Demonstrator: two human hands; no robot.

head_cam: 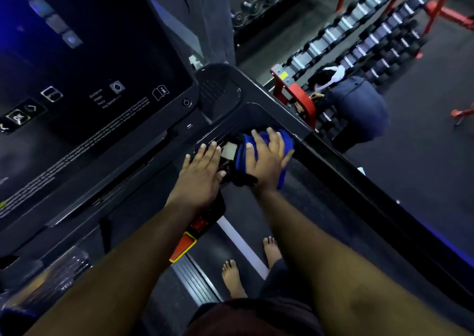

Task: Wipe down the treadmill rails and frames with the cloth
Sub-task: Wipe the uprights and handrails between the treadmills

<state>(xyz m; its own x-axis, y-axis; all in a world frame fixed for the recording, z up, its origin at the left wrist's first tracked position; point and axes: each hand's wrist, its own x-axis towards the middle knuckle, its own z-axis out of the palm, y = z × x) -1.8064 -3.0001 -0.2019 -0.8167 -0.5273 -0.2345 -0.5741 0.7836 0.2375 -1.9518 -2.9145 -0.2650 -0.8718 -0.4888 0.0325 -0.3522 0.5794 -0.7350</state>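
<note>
A blue cloth (286, 143) lies bunched in the right tray of the treadmill console (259, 115). My right hand (266, 161) presses flat on the cloth with spread fingers. My left hand (202, 174) rests flat on the console edge just left of it, fingers straight, beside a small white tag (229, 151) and some dark straps. The black right side rail (359, 186) runs from the tray corner down to the lower right. The dark screen (97, 61) fills the upper left.
A red and orange safety key (187, 243) hangs below the console. My bare feet (232, 276) stand on the belt. Beyond the rail a crouching person (356, 104) works by the red dumbbell racks (379, 27).
</note>
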